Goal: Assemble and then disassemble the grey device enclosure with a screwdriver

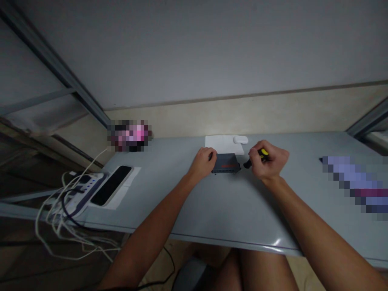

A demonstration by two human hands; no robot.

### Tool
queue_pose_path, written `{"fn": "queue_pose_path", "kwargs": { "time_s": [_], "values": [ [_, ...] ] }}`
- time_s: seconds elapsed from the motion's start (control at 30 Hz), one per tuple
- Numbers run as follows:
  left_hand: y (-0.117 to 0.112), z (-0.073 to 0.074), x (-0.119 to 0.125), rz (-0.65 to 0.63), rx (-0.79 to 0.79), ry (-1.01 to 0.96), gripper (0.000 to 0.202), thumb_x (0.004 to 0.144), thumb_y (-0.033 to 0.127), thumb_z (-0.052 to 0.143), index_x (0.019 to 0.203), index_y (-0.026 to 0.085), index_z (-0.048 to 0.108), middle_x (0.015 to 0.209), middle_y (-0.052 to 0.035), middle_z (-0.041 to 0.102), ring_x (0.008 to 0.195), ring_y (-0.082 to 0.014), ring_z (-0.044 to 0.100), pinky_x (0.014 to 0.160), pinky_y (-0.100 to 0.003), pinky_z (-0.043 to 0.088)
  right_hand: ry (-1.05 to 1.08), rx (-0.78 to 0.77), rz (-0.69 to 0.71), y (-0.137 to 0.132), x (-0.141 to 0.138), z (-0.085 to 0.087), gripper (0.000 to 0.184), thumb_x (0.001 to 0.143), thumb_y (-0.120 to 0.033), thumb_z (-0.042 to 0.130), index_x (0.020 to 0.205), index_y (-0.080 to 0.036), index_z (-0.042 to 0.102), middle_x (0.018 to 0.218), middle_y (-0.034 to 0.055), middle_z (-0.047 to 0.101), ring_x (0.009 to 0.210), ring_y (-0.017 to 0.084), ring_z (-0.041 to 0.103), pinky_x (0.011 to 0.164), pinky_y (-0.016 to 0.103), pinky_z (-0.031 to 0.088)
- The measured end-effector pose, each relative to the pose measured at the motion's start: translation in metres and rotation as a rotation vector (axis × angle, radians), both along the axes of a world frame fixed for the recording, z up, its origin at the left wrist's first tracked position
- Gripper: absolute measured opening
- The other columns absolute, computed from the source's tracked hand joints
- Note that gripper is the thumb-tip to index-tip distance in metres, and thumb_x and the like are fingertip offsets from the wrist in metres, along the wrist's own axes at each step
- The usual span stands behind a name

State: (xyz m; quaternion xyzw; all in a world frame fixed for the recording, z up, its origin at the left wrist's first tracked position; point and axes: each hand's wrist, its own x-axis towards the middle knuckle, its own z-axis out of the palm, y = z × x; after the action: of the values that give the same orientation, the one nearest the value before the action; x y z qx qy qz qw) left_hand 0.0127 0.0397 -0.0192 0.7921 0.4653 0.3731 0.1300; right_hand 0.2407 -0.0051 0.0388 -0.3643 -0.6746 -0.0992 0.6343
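Note:
A small dark grey box (226, 163) with a reddish strip on its front lies on the pale grey table (212, 202), far from me. My left hand (203, 161) rests against the box's left end, fingers curled round it. My right hand (268, 161) is closed on a screwdriver (256, 158) with a yellow and black handle, its dark end pointing at the box's right end. Behind the box lie a white sheet (222, 143) and a small white oblong object (240, 140).
At the table's left edge, a black phone (111, 185) lies on white paper beside a power strip (83, 188) with several white and dark cables hanging off. Blurred patches sit at back left (129, 135) and at right (356, 182). A wall rises behind the table.

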Motion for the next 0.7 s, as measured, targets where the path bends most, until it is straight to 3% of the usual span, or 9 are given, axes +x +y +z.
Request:
{"fn": "queue_pose_path", "kwargs": {
  "time_s": [0.37, 0.7],
  "values": [
    [0.0009, -0.0011, 0.0003, 0.001, 0.002, -0.021, 0.021, 0.106, 0.014, 0.058, 0.089, 0.021, 0.068, 0.094, -0.0056, 0.075, 0.096, -0.0212, 0.067, 0.097, -0.038, 0.055, -0.013, -0.03, -0.123, 0.0032, 0.0003, -0.0008, 0.025, 0.085, -0.026, 0.062, 0.062, -0.024, 0.053, 0.048, -0.0057, 0.045, 0.041, 0.011, 0.041, 0.049, 0.029, 0.03],
    [0.0025, -0.0019, -0.0008, -0.015, -0.018, -0.027, 0.019, 0.104, 0.013, 0.059, 0.09, 0.02, 0.07, 0.093, -0.0046, 0.075, 0.095, -0.021, 0.066, 0.098, -0.038, 0.054, 0.183, -0.224, -0.122, 0.0042, 0.0016, -0.0036, 0.024, 0.083, -0.035, 0.063, 0.061, -0.026, 0.056, 0.048, -0.0047, 0.047, 0.045, 0.014, 0.045, 0.052, 0.031, 0.033]
  ]
}}
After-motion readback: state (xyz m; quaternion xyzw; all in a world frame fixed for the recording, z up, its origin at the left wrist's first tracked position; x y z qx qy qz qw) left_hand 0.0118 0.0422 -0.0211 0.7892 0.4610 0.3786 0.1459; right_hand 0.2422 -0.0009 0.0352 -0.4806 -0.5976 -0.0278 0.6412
